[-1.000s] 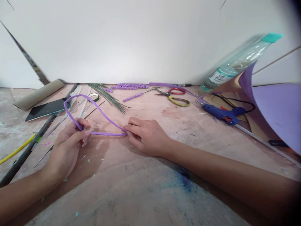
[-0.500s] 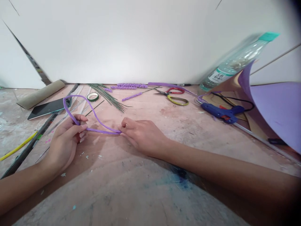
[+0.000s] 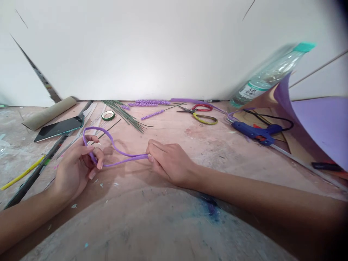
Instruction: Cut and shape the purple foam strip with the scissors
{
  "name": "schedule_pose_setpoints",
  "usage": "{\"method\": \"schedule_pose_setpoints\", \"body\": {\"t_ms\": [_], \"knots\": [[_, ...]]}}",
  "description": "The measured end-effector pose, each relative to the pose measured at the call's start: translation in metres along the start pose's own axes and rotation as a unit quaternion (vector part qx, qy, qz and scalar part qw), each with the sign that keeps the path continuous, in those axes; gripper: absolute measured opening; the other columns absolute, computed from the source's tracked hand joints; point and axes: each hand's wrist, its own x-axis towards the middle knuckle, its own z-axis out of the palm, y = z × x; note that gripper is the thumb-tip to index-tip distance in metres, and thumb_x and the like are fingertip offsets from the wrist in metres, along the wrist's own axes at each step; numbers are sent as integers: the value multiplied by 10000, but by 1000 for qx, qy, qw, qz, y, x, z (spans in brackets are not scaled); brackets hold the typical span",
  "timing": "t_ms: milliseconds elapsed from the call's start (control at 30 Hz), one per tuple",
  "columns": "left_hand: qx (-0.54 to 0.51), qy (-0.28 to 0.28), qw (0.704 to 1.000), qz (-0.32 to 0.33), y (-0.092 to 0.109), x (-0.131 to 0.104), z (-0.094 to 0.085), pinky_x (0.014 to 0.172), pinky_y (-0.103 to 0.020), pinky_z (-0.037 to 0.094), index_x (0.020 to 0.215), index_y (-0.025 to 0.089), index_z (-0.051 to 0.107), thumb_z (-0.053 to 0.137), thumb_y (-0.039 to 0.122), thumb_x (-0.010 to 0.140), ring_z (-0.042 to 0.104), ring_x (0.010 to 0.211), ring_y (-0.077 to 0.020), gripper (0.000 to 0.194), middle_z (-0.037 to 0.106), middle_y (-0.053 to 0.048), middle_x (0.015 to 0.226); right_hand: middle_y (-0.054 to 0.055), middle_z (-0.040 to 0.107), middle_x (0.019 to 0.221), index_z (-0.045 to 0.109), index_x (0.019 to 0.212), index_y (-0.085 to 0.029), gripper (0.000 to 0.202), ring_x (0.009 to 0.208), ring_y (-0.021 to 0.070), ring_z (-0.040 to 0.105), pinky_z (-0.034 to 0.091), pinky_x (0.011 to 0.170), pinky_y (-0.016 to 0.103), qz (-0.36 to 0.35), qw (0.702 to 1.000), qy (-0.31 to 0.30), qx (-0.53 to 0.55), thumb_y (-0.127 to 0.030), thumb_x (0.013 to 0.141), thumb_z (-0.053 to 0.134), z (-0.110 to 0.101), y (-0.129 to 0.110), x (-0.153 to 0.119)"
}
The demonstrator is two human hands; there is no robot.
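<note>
A thin purple strip (image 3: 121, 152) forms a loop between my two hands, just above the table. My right hand (image 3: 171, 163) is closed in a pinch on the strip where its two strands come together. My left hand (image 3: 78, 163) has its fingers curled round the far end of the loop, with the strip passing between them. Behind the hands, a roll of green tape (image 3: 108, 115) lies beside a bundle of green stems (image 3: 127, 117). Purple beaded sprigs (image 3: 149, 103) lie at the back of the table.
Scissors (image 3: 202, 114) lie open at the back. To the right are a blue glue gun (image 3: 254, 132), a clear bottle (image 3: 269, 78) and curled purple sheet (image 3: 320, 130). A phone (image 3: 59, 127), cardboard tube (image 3: 50, 113) and yellow stick (image 3: 23, 173) are at left.
My right hand has moved slightly right, pinching the strip. The loop has become lower and narrower, and my left fingers have spread and shifted round its end. The view has tilted slightly.
</note>
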Motion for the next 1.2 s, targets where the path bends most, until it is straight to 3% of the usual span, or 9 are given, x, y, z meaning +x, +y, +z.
{"method": "schedule_pose_setpoints", "body": {"t_ms": [167,400,500,633,733,833,967,1100,1200], "knots": [[2,4,1000,-14,-2,0,2,317,-172,348,952,223,531,537,220,829,428,330,-112,123,649,-4,531,22,614,713,523,940,-178,310,572,164,525,338,545,274,-10,999,34,5,-224,1052,238,-1,0,-6],[5,57,998,18,-4,1,9,317,-149,383,1011,218,567,658,118,758,460,419,-86,287,618,41,678,39,685,777,585,960,-184,357,616,156,565,360,575,279,-75,995,67,-14,-221,1053,242,-3,-4,-10],[39,24,999,26,-8,-1,6,326,-144,381,1076,248,551,686,149,781,444,420,-74,340,587,58,707,44,687,766,579,927,-176,299,591,152,548,368,569,273,-82,994,76,-13,-166,991,287,-4,-5,-9],[106,-47,993,20,-12,-8,3,357,-131,398,1232,319,465,768,182,757,478,464,-72,580,605,57,797,28,630,669,533,843,-187,220,522,155,480,352,534,271,-70,995,72,-4,-146,886,321,-5,-6,-7],[134,-90,987,11,-11,-14,3,392,-134,426,1284,326,429,791,212,751,505,500,-77,654,621,44,835,8,587,617,514,843,-194,196,521,163,478,349,538,268,-48,997,57,2,-149,874,326,-5,-6,-7],[121,-106,987,28,-9,-18,2,400,-134,422,1240,330,451,766,263,808,508,522,-84,539,618,39,831,2,577,601,518,846,-190,188,525,168,489,336,541,270,-19,999,40,1,-158,885,338,-6,-7,-5],[80,-97,989,83,-9,-22,-1,429,-137,436,1014,306,523,763,267,831,515,542,-88,304,621,42,795,16,605,626,528,855,-183,174,536,172,509,308,545,275,19,1000,22,-6,-156,886,359,-6,-8,-4],[166,-142,970,111,-7,-24,-5,443,-127,431,796,222,669,745,249,846,518,538,-72,95,607,24,699,17,607,624,533,848,-184,163,532,169,506,286,547,281,32,999,17,-11,-158,872,373,-6,-9,-3],[197,-178,958,110,-8,-23,-8,426,-134,421,819,231,757,718,232,866,520,500,-71,61,635,15,652,20,615,636,535,850,-183,182,538,169,513,275,549,284,40,999,25,-16,-164,887,358,-5,-8,-4]]}}
